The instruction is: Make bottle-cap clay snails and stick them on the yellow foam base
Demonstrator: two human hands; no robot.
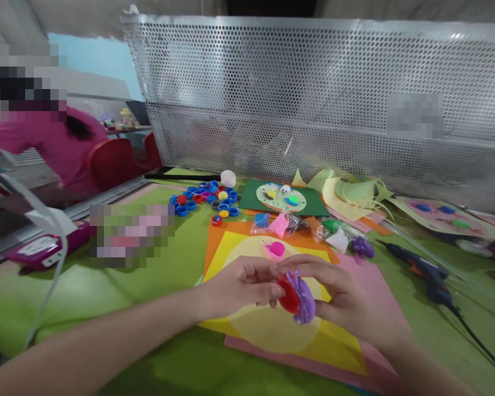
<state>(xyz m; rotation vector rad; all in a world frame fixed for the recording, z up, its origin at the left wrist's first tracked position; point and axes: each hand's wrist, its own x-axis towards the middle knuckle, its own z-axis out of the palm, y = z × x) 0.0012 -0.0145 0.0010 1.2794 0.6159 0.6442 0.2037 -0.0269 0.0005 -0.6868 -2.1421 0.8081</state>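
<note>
A red bottle cap (289, 297) with purple modelling clay (307, 302) pressed along its side is held up between both hands. My left hand (247, 283) pinches the red side. My right hand (338, 289) curls around the purple side, its fingertips on the clay. Below them lies a pale yellow paper circle (268, 333) on a yellow sheet (338, 352). Near the circle's top edge sits a pink cap-like piece (275, 250). Just behind the sheets are small bags of coloured clay, among them a pink one (279, 224) and a purple lump (362, 247).
Several bottle caps (208, 198) are piled at the back left. A glue gun (429, 272) with its cord lies right. A decorated paper circle (281, 198) rests on green paper behind. A magenta power strip (49, 250) is at left. A perforated metal panel (272, 99) closes the back. One person sits far left.
</note>
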